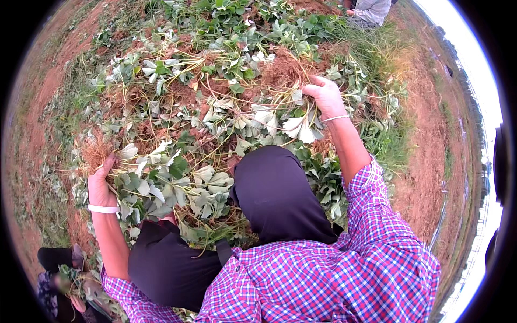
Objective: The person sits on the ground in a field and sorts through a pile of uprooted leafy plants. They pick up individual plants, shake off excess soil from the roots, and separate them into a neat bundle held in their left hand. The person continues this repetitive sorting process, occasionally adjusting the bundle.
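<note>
At the left, my left hand (102,187) grips a bundle of leafy plants (161,183) just below its bare brown roots (96,151); the leaves hang to the right over my forearm and knee. Higher up and to the right, my right hand (324,97) holds a second bunch by its stems, thumb and finger beside a matted clump of reddish roots (284,69). Pale leaf undersides (301,127) hang below that hand, and long thin runners stretch left from it. The plants look like strawberry plants. Parts of both palms are hidden by stems and leaves.
Uprooted plants (218,64) cover the reddish soil before my dark-trousered knees (274,194). Grass (383,52) edges the bed at right, beside a bare soil strip (422,161). One person (369,11) is at the top right; another person's hand (77,303) holds plants at bottom left.
</note>
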A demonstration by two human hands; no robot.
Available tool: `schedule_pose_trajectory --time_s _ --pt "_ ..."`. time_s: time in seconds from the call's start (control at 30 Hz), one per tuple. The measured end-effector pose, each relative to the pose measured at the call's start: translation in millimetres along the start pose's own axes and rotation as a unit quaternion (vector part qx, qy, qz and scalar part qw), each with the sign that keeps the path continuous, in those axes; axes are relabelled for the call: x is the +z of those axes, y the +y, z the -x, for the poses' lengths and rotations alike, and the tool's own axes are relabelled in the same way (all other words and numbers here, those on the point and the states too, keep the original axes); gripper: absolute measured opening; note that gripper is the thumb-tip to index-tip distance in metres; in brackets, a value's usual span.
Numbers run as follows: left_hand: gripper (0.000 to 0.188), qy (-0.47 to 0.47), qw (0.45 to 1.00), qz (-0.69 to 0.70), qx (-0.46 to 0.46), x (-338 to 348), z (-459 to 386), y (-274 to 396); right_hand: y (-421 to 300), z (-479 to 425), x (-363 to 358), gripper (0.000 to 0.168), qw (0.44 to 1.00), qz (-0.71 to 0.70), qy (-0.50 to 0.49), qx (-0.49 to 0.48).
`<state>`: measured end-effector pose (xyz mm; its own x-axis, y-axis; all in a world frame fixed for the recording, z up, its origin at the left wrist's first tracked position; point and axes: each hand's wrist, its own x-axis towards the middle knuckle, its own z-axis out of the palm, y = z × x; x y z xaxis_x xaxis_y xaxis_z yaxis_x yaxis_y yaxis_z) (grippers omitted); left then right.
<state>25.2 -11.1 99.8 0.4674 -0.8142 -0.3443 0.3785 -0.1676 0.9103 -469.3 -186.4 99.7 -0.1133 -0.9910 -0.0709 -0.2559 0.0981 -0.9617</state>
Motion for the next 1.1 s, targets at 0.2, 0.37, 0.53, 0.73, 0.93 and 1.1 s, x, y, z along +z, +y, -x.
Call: schedule_pose_trajectory --time_s 0.2,0.37,0.53,0.73,0.93,1.1 --pt "0.029 -0.033 0.997 -0.022 0.059 28.3 21.7 39.1 -55.6 20.7 -78.3 0.049 0.984 -0.177 -0.001 -0.035" --pt "0.031 -0.077 0.99 -0.056 0.101 71.7 43.9 69.2 -66.0 36.7 -135.6 0.037 0.984 -0.171 -0.038 -0.015" --pt "0.022 -0.091 0.986 -0.056 0.129 140.0 51.4 76.5 -47.7 4.6 -197.4 0.022 0.971 -0.222 -0.072 -0.045" --pt "0.021 -0.063 0.981 -0.087 0.163 150.3 27.8 49.8 -42.7 14.0 -216.5 0.038 0.982 -0.172 -0.068 -0.044" --pt "0.022 -0.031 0.989 -0.092 0.109 115.8 -10.3 26.1 -38.2 37.3 -219.3 0.048 0.993 -0.076 0.045 -0.077" --pt "0.024 -0.01 0.957 -0.211 0.198 118.3 -11.8 22.9 2.4 10.7 -274.1 0.049 0.952 0.244 0.112 -0.147"
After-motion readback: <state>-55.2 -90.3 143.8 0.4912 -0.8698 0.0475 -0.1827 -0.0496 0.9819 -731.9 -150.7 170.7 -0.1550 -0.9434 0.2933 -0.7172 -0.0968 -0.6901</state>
